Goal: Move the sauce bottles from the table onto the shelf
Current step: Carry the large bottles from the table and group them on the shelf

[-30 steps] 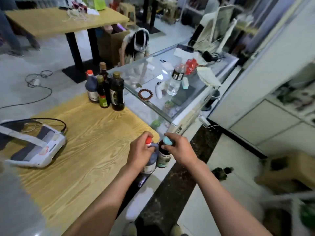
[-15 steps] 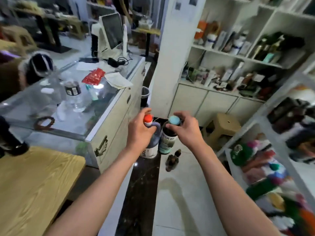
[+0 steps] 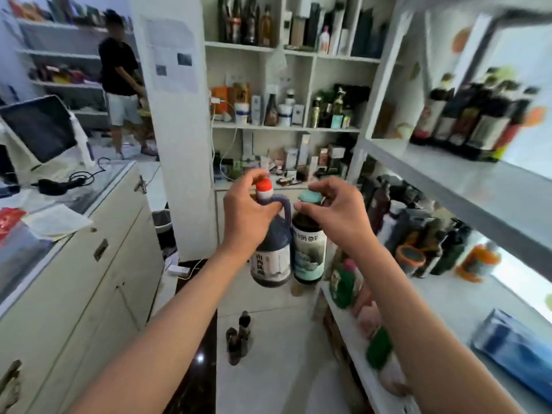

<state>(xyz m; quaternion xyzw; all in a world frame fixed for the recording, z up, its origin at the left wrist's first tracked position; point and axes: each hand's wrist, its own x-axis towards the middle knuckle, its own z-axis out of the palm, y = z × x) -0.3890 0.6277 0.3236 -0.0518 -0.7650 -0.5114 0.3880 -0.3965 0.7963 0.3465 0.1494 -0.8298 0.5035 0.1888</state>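
My left hand [image 3: 248, 212] grips the neck of a dark jug-shaped sauce bottle with a red cap and a handle [image 3: 273, 258], held in the air. Beside it, my right hand [image 3: 337, 210] pinches the neck of a dark bottle with a teal cap and a pale blue label [image 3: 309, 252]. The two bottles hang side by side, nearly touching. The white shelf unit [image 3: 466, 177] stands at my right, with several dark bottles on its upper and middle boards.
A white counter [image 3: 98, 234] with a screen and cables runs along the left. A person [image 3: 122, 82] stands at the back left. More stocked shelves [image 3: 283, 128] fill the back wall. Small dark bottles [image 3: 239, 339] stand on the floor ahead. A blue pouch [image 3: 513, 348] lies on the lower shelf.
I have turned away from the wooden table toward the shelves, carrying both bottles. The bottles have risen from the table edge and are now in front of the shelf unit.
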